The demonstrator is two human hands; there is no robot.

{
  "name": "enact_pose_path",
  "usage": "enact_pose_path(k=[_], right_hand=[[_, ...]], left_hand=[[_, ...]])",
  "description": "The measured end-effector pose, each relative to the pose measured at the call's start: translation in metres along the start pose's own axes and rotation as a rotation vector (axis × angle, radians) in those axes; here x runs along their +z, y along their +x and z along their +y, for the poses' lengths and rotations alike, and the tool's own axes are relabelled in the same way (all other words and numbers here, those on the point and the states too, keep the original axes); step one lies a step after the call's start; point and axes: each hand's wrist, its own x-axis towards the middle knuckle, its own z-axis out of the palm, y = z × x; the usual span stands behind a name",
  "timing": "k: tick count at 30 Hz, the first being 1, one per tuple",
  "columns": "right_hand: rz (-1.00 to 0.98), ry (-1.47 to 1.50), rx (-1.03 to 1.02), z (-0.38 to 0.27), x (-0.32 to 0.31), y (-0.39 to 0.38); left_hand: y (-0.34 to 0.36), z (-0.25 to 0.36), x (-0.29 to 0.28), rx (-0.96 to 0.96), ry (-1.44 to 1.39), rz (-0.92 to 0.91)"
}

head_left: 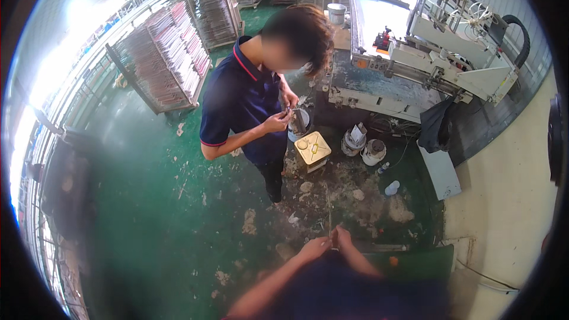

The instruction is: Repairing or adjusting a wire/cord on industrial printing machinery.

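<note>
The person's left hand [315,249] and right hand [343,239] meet with fingers bent in at the near end of a thin stick [329,213], which points away over the stained floor [234,261]. The left fingers look closed on it; whether the right ones grip it cannot be told. Beyond stand a co-worker [243,104], a yellow-topped can [313,155] and a machine [409,53].

A rack [131,79] filled with thin sheets is seen at upper left. At upper right, a large white machine [480,80] is placed, with a black bag [437,127] just beside it. Stained buckets [351,150] are set on the green floor [154,213], which is spattered.
</note>
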Motion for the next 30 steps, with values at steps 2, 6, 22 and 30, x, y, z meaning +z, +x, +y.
enact_pose_path(k=[2, 6, 22, 30], right_hand=[[0.020, -0.003, -0.009, -0.004, 0.001, 0.004], [0.018, -0.054, -0.068, 0.002, 0.004, -0.002], [0.047, -0.101, -0.046, 0.037, -0.004, 0.025], [0.021, -0.098, -0.021, 0.020, 0.001, 0.013]], left_hand=[[0.003, 0.004, -0.001, -0.028, 0.019, -0.016], [0.006, -0.011, -0.001, 0.001, 0.023, 0.003], [-0.009, 0.007, -0.009, -0.051, -0.090, 0.026], [-0.007, 0.007, -0.009, -0.065, -0.073, 0.035]])
